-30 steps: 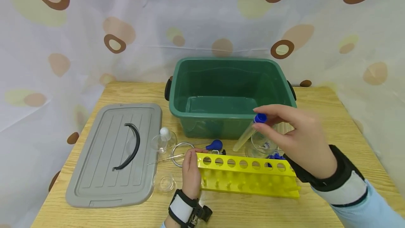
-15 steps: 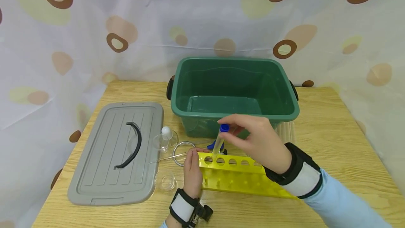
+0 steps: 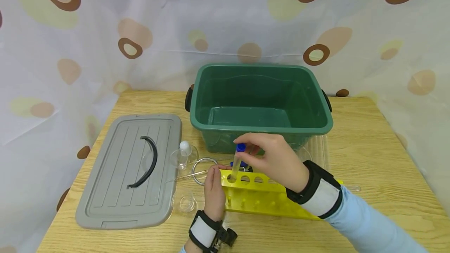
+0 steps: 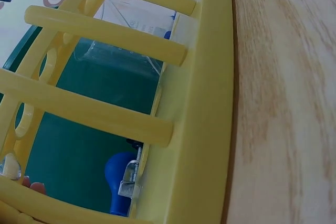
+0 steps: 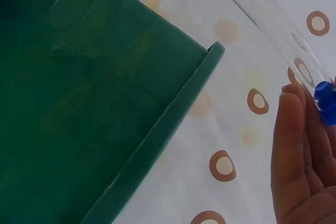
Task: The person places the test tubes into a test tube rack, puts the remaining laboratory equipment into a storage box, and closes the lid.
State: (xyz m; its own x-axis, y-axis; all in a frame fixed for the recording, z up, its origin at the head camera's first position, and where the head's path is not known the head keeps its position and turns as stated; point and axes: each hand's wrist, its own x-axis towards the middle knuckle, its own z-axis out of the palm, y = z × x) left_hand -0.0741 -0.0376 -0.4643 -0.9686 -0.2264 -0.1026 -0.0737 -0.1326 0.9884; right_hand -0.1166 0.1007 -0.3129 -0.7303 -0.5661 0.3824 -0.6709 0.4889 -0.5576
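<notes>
My left hand [image 3: 214,196] grips the left end of a yellow test tube rack [image 3: 261,205], with some fingers hidden behind it. Thumb and fingers of my right hand [image 3: 279,161] pinch a clear test tube [image 3: 235,170] at its blue cap [image 3: 240,147]. The tube stands slightly tilted, its lower end at the rack's leftmost hole. From the right wrist, the tube [image 5: 275,38] slants away from the capped end beside my fingers [image 5: 290,135]. Yellow pegs [image 4: 107,35] of the rack cross the left wrist view, and the tube's rounded tip [image 4: 10,166] shows at a hole.
A green bin [image 3: 265,130] stands behind the rack. Left lies a grey lid [image 3: 121,190] with a black handle. Between lid and rack are small clear beakers [image 3: 184,202], a white-topped bottle [image 3: 184,146] and a metal ring [image 3: 195,179]. A blue rubber bulb [image 4: 116,177] lies behind the rack.
My right hand has carried the test tube leftward from the rack's right side and lowered its end to the leftmost hole. My left hand keeps its grip on the rack.
</notes>
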